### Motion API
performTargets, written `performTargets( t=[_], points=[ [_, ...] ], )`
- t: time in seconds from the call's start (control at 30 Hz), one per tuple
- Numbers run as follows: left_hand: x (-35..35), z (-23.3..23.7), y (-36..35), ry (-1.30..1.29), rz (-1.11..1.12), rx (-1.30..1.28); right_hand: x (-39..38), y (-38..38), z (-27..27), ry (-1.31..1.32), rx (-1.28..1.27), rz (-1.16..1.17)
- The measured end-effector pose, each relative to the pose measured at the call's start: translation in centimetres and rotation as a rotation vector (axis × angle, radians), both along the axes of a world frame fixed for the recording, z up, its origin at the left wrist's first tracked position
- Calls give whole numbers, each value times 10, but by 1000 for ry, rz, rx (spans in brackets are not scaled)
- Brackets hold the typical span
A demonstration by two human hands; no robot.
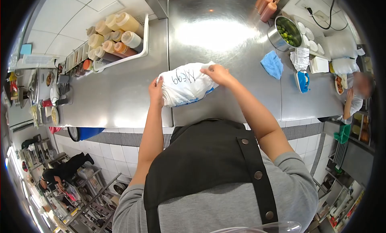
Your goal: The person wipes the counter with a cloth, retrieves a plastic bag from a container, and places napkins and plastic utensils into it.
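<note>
A white plastic bag, wrapped around its contents, has black handwriting on top and blue print along its near edge. It lies at the middle of the steel counter, close in front of my apron. My left hand grips its left end, thumb on top. At its upper right corner, my right hand pinches the plastic between thumb and fingers. What the bag contains is hidden.
Sauce bottles fill a white tray at the left. On the right are a pot of limes, a blue cloth and a blue-and-white container. One person stands at the far right, another lower left.
</note>
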State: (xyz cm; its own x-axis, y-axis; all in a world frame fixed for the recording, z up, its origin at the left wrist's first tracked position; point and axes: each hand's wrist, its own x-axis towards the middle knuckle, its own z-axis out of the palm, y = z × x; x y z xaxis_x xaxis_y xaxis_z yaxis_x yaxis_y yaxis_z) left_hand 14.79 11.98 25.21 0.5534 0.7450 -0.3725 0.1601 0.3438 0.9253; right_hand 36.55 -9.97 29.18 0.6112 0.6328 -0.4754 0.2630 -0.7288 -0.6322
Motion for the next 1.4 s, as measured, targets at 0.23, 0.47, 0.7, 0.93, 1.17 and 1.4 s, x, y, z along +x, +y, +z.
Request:
performTargets(
  t=[0.23, 0.47, 0.7, 0.93, 1.17, 1.4],
  points=[
    [-1, 24, -5, -202, 180, -278, 9, 9, -34, 455, 469, -201],
    [7, -6, 2, -140, 155, -359, -7, 17, -27, 279, 255, 6],
    [11, 10, -21, 338, -152, 721, -35, 16, -17, -260, 493, -85],
    [0, 2, -44, 204, -51, 643, -49, 16, -34, -335, 452, -152],
    [52, 120, -97, -131, -526, 1058, -49, -2, 8, -67, 647, 30],
    [69, 130, -81, 100, -879, 1326, -49, -29, 73, 68, 560, -19]
  ],
)
